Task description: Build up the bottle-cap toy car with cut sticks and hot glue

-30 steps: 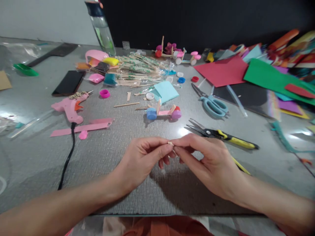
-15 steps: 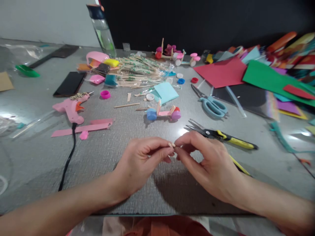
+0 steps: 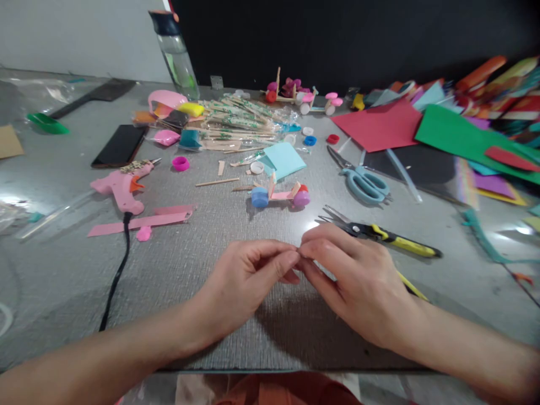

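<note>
Both hands, left hand (image 3: pixel 247 278) and right hand (image 3: pixel 358 281), meet fingertip to fingertip above the bench (image 3: pixel 189 292), seemingly pinching a tiny hidden piece, likely mid-fitting, needing steady pressure next.

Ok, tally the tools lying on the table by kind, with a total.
Glue gun: 1
Scissors: 1
Snips: 1
Total: 3

pinched bit hidden between fingertips (image 3: pixel 295 260) | water bottle (image 3: pixel 174 53) top cut off
</note>
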`<state>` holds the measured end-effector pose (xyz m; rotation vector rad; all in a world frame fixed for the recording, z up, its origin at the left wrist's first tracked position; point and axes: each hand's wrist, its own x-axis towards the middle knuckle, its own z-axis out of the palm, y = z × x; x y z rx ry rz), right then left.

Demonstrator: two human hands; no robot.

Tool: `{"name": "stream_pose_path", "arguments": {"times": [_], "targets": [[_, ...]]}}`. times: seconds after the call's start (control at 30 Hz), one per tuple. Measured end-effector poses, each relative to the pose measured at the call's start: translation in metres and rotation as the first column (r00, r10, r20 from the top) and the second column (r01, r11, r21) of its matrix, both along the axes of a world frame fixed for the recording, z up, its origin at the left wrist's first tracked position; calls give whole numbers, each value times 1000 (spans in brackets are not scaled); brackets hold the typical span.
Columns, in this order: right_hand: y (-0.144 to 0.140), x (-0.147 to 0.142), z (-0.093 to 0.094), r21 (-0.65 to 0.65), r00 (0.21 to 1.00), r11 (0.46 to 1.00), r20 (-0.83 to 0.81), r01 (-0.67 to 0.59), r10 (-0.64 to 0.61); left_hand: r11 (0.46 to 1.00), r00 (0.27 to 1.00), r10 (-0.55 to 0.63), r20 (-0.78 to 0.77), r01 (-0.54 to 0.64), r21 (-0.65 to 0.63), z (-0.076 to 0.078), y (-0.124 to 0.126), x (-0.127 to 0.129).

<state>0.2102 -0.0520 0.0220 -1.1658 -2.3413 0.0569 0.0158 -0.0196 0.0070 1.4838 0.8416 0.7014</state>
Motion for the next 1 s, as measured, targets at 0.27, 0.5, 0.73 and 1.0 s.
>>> {"name": "stream_pose_path", "arguments": {"times": [0.27, 0.5, 0.73, 1.0], "targets": [[3, 0, -3, 137, 999, 991, 50, -6, -1, 980, 991, 67, 119, -43, -195, 1, 5, 2], [4, 4, 0, -5, 997, 999, -71, -41, 41, 999, 999, 33, -22, -33, 1, 3, 6, -3], [6, 5, 6, -232, 961, 970, -278, -74, 7, 993, 999, -22, -46, 27, 113, 3, 7, -8], [8, 9, 10, -450, 941, 892, -318, -47, -111, 997, 999, 7, 41, -4, -79, 5, 9, -6]]}}
